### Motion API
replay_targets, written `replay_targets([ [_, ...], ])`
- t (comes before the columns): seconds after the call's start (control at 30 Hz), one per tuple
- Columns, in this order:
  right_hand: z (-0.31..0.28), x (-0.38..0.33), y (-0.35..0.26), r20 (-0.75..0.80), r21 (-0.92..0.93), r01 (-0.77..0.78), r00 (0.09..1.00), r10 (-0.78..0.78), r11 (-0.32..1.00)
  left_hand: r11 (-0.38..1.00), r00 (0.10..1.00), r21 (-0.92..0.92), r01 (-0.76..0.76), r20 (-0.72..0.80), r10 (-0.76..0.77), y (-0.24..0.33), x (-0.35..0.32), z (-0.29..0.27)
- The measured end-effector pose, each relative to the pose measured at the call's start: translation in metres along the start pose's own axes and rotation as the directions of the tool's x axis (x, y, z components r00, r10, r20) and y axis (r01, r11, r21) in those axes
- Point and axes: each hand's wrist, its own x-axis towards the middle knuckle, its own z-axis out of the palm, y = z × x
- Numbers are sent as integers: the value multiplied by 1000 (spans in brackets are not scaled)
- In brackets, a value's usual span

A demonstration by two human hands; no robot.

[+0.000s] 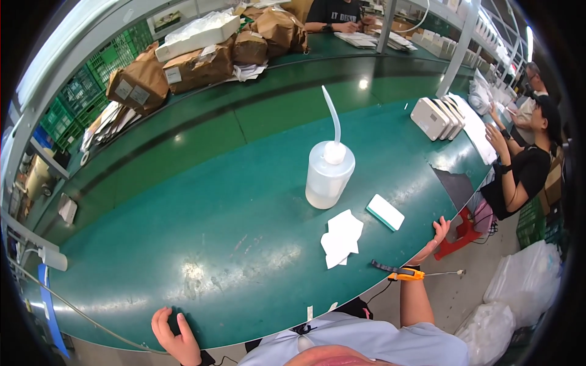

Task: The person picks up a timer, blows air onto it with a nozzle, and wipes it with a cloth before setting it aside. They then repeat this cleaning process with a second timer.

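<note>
My left hand (174, 337) rests at the table's front edge, thumb and fingers apart, with nothing seen in it. My right hand (438, 233) lies at the edge farther right, fingers spread and holding nothing. By my right wrist is an orange and black tool (408, 274) with a thin metal rod; whether it touches the wrist I cannot tell. A translucent squeeze wash bottle (328, 174) with a bent spout stands upright at mid-table, part filled with clear liquid. In front of it lie several loose white paper pieces (342, 236) and a white block (385, 212) with a green side.
Several white device housings (436, 118) stand in a row at the right, near a dark grey sheet (453, 188). Brown paper-wrapped bundles (201, 66) line the far side. Co-workers (524, 155) sit at the right and far side. A cable (91, 320) crosses the left corner.
</note>
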Motion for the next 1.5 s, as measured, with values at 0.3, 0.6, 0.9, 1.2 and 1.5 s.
replay_targets([
  [0.3, 0, 0, -3, 12, -3, 2, 1000, -2, 1000, 1000, 1000, 4, 8, -4, -8, 0, 0, 0],
  [0.6, 0, 2, -3, 18, -29, 5, 1000, -4, 1000, 1000, 1000, 3, 3, -17, -3, -1, -1, -1],
  [0.9, -2, 0, 4, 13, -17, 12, 1000, -12, 1000, 1000, 1000, 12, 16, -5, -16, -1, -2, 1],
  [1.2, -2, -1, 5, 21, -50, 37, 999, -36, 998, 1000, 1000, 11, 20, 8, -20, -1, 0, 1],
  [1.5, -1, 1, -1, 15, -74, 49, 999, -48, 996, 1000, 1000, 15, 19, 23, -19, -3, 0, 0],
])
